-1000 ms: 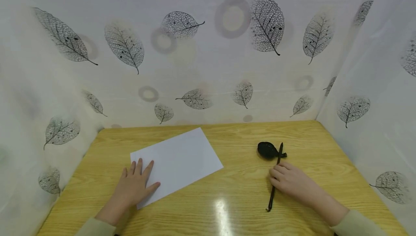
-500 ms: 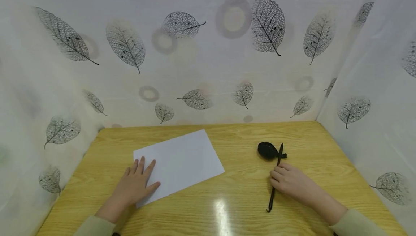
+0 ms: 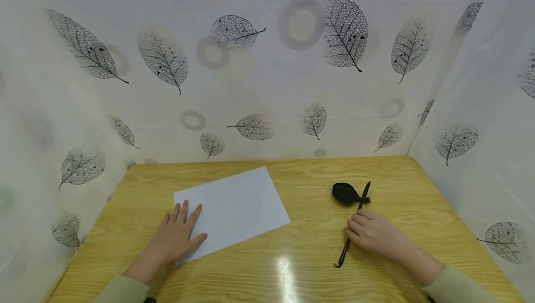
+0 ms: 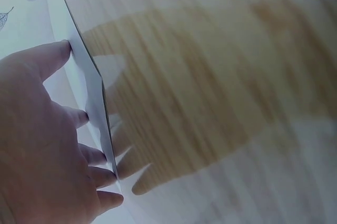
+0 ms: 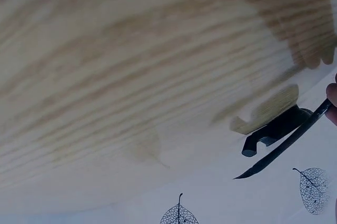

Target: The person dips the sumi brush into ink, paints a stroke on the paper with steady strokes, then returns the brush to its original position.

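Observation:
A white sheet of paper (image 3: 238,215) lies slanted on the table. My left hand (image 3: 177,235) rests on its left edge with fingers spread, thumb at the lower side; the left wrist view shows the fingertips on the paper (image 4: 95,90). My right hand (image 3: 372,233) pinches a black calligraphy brush (image 3: 344,252) near its middle. The brush's pointed tip points away from me and its looped end toward me. Just beyond the hand sits a small black ink dish (image 3: 344,193) with a short handle; the brush (image 5: 279,148) overlaps this handle in both the head and right wrist views.
The glossy wood-grain table (image 3: 288,256) carries a bright light reflection near the front. A white curtain with leaf prints (image 3: 251,80) encloses the table at the back and both sides.
The paper has shifted right, its right corner also nearer me. The brush has turned in my right fingers: its tip moved right, its looped end left. The dish stays put.

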Demonstrator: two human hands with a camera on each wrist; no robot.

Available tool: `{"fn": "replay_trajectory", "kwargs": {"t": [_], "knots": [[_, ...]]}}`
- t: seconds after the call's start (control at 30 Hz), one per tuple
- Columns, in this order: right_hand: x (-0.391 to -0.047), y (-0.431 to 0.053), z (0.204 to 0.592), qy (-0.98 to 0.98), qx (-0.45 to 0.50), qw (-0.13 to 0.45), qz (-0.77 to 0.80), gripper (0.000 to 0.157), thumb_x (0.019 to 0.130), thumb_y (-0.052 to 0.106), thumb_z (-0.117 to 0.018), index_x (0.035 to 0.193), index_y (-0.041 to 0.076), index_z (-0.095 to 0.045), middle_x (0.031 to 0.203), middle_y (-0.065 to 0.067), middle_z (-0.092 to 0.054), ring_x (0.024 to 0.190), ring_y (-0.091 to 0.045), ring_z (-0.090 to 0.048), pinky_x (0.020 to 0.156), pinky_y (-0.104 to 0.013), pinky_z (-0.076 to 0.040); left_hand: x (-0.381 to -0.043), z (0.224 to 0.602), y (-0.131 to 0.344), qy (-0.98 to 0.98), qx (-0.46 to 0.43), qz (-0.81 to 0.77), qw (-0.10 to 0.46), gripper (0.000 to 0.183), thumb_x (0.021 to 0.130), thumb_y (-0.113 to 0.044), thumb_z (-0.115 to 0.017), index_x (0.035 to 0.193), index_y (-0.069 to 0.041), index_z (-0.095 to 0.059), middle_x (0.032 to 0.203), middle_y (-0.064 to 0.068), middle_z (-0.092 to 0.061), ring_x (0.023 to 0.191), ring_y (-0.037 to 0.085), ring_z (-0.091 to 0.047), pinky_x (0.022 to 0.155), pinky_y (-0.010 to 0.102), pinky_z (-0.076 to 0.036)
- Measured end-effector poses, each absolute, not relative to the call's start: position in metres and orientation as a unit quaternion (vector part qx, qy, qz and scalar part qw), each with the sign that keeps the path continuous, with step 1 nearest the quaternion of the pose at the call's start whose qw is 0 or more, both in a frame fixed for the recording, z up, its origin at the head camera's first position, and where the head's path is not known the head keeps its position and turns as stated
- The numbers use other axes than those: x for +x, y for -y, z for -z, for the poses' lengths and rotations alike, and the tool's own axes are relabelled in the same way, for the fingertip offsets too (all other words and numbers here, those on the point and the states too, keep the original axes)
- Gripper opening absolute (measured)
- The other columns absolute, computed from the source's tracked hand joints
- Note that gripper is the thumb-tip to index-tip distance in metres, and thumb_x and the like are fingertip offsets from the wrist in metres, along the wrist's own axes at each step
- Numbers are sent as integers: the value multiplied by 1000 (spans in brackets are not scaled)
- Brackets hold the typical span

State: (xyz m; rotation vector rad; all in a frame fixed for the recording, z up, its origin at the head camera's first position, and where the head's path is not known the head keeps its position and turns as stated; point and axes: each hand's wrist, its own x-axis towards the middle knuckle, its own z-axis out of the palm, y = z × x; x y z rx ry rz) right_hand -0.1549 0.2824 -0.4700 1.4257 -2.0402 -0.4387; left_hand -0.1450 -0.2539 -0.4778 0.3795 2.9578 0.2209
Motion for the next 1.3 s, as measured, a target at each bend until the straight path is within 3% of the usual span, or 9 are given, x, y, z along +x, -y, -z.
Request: {"fn": "replay_trajectory", "kwargs": {"t": [0.7,1.3], "knots": [[-158,-288,448,744,524,379,169,62,114,-7,-20,93,9,-76,92,-7,-75,82,-21,-71,74,-36,-61,-151,477,237,-979,165,-90,80,86,101,-60,-60,165,-6,-37,170,36,-22,158,56,-24,126,73,-23],[-158,-294,426,748,506,402,151,48,113,-8,-28,102,2,-74,94,-12,-74,81,-24,-71,72,-37,-60,-155,475,215,-971,194,-100,93,84,103,-57,-60,166,-7,-34,172,33,-18,160,54,-20,127,72,-21]]}}
